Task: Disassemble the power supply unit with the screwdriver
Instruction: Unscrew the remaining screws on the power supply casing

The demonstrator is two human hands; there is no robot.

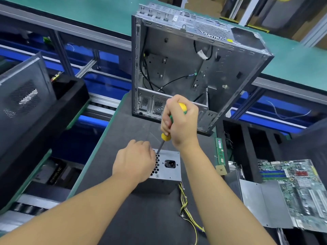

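PSU (166, 171) sits on the tabletop (123, 131), socket face up. Left hand (134, 161) curls over its top edge, steadying. Right hand (180, 121) grips the screwdriver (166, 137), tip at the upper corner screw. Step looks like unscrewing the cover; next needs straight downward pressure while turning.

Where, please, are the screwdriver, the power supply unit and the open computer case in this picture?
screwdriver (166, 137): head view, yellow collar below the handle grip.
power supply unit (174, 155): head view, bare metal above the power socket.
computer case (177, 71): head view, inner side panel.
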